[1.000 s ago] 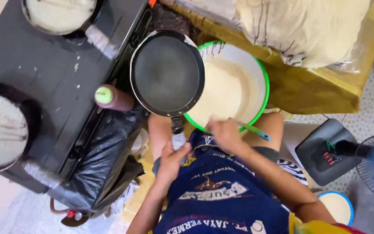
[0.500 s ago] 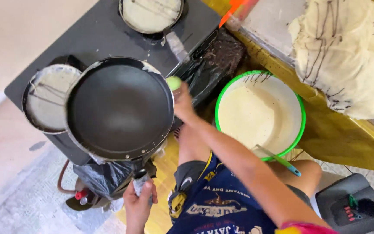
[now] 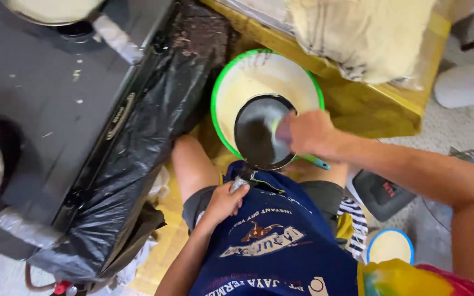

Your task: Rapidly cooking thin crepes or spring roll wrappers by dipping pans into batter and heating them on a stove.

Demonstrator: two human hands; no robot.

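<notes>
Left hand (image 3: pixel 223 201) fist-clamped on handle, tilting pan (image 3: pixel 263 131) over batter bowl (image 3: pixel 237 82); right hand (image 3: pixel 307 131) at pan's right rim, fingers pressed together, contents unclear.

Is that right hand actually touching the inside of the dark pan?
Touching. The head view shows the right hand resting on the inner face of the dark pan, its fingers overlapping the surface with no gap, above the green-rimmed bowl.
</notes>
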